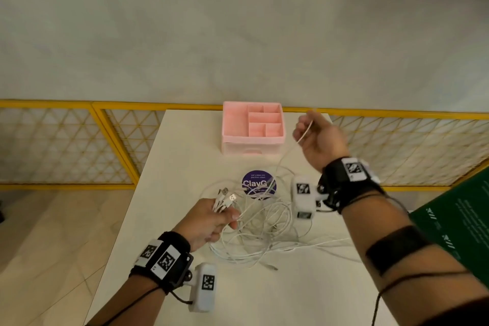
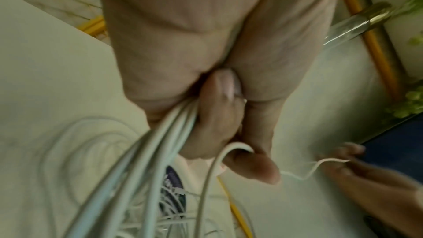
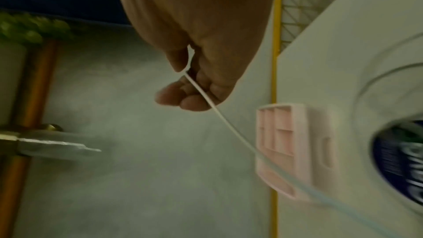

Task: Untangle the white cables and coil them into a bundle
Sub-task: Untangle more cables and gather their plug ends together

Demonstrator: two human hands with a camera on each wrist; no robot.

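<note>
My left hand (image 1: 205, 222) sits nearest the head camera, low over the desk (image 1: 185, 156). Its fingers (image 2: 213, 118) are curled round a gathered bunch of white cables (image 1: 264, 222); several strands run out of the fist toward the wrist camera, and one more loops over the lowest finger. The USB plug ends (image 1: 226, 197) stick up out of the top of this grip.

Below and to the right of that hand, the remaining cable lengths lie in a loose tangle on the desk, overlapping a round purple sticker (image 1: 258, 184).

My right hand (image 1: 318, 137) is raised above the desk, to the right of the tangle. Its fingers (image 3: 183, 99) are clenched on a single white strand (image 3: 228, 124), which leaves the fist and slopes down to the tangle. That strand is lifted clear of the desk near the hand.

A pink organiser box (image 1: 252, 127) with open compartments stands at the far edge of the desk, just left of the right hand and apart from the cables. A yellow mesh railing (image 1: 66, 140) runs behind the desk. A green board (image 1: 455, 222) lies at the right edge of view.
</note>
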